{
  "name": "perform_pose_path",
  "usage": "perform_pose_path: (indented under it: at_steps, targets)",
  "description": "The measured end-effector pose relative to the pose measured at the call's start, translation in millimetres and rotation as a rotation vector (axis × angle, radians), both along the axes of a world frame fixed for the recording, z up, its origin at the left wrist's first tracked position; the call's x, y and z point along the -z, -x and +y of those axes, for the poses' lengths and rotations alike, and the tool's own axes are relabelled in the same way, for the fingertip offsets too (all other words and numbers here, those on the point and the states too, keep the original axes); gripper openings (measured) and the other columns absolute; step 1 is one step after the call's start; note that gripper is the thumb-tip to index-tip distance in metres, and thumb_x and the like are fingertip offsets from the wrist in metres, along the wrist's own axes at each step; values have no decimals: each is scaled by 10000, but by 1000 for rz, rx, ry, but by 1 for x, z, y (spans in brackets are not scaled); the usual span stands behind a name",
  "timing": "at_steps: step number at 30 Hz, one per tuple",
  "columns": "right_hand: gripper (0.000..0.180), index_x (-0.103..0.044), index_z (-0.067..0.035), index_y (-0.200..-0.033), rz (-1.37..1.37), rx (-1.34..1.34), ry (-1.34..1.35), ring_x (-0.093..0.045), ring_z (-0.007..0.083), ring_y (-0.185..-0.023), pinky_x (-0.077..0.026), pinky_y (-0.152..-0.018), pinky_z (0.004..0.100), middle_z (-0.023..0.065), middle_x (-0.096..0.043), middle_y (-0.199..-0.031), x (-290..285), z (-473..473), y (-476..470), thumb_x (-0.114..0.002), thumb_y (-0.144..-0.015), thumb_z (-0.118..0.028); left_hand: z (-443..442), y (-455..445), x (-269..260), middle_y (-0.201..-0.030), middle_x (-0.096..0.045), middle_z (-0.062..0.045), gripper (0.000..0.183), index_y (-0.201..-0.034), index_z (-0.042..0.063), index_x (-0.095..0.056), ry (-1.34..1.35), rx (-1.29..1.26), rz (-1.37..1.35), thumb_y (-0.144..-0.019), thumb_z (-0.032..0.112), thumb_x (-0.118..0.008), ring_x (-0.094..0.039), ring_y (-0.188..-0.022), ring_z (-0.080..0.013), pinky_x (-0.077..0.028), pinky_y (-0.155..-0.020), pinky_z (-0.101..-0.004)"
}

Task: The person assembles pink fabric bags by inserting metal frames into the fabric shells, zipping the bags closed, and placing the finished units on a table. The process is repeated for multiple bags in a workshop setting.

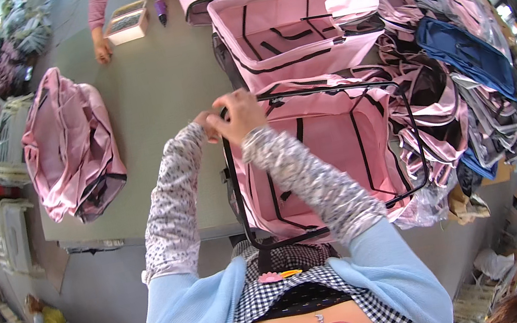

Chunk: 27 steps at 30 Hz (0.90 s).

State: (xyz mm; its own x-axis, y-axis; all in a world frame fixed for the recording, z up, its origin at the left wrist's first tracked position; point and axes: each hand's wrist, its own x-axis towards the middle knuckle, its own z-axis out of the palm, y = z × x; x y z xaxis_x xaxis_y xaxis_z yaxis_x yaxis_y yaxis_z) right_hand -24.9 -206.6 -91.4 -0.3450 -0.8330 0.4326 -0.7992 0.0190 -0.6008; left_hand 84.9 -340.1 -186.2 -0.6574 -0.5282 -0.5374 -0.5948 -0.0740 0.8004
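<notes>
A pink fabric bag [332, 145] with black trim lies open-topped before me at the table's front edge. Around its mouth runs a black rectangular rod frame [236, 190], standing partly clear of the fabric at the near and right sides. My right hand [242, 113] is at the frame's far left corner, its fingers bent over the bar. Just beside it, my left hand [206, 125] touches the same corner from the left, partly covered by the right hand. What the left fingers hold is hidden.
Beyond stands another open pink bag [287, 20]. A collapsed pink bag [71, 145] lies on the table's left. Another person's hand [102, 47] rests by a white box of small parts [128, 27], near a purple tool [161, 10]. Pink covers [427, 104] and a blue one [468, 57] pile up rightward.
</notes>
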Motion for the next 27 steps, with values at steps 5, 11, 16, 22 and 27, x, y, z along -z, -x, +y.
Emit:
perform_pose_path:
  at_steps: [5, 11, 16, 22, 27]
  targets:
    - [253, -565, -93, -978, -272, 165, -110, -563, 311, -983, -488, -811, 415, 137, -536, -1018, 31, 4, -31, -687, -774, -181, 21, -6, -28, -956, -685, -133, 240, -1008, 86, -639, 686, 62, -107, -859, 260, -567, -650, -907, -332, -515, -774, -437]
    - [283, -524, -5, -989, -619, 294, -109, -666, 333, -711, -530, -630, 406, 158, -669, -786, 54, 2, -48, -652, -854, -218, 50, -33, -95, -911, -664, -102, 154, -947, 95, -638, 999, -31, 352, -871, 213, -575, -642, -822, -346, -514, -706, -423]
    - [270, -552, 3, -953, -512, 290, -106, -655, 316, -640, -512, -535, 397, 150, -652, -727, 57, -11, -57, -668, -827, -206, 58, -63, -131, -849, -655, -92, 120, -921, 79, -647, 1093, 135, 493, -823, 110, -586, -648, -743, -317, -510, -629, -383]
    - [312, -578, -41, -989, 304, 227, -193, -667, 363, -786, -538, -630, 427, 196, -667, -888, 129, -56, -46, -660, -824, -292, 54, -71, -109, -964, -656, -71, 152, -951, 133, -608, 1064, 5, 71, -824, 214, -631, -656, -857, -307, -524, -731, -414]
    - [308, -559, -41, -1046, -95, 244, -361, -668, 390, -820, -551, -664, 448, 201, -682, -894, 129, -69, -40, -585, -891, -306, 59, -88, -60, -891, -661, -60, 158, -992, 111, -626, 539, -260, -91, -881, 215, -583, -673, -862, -241, -540, -740, -369]
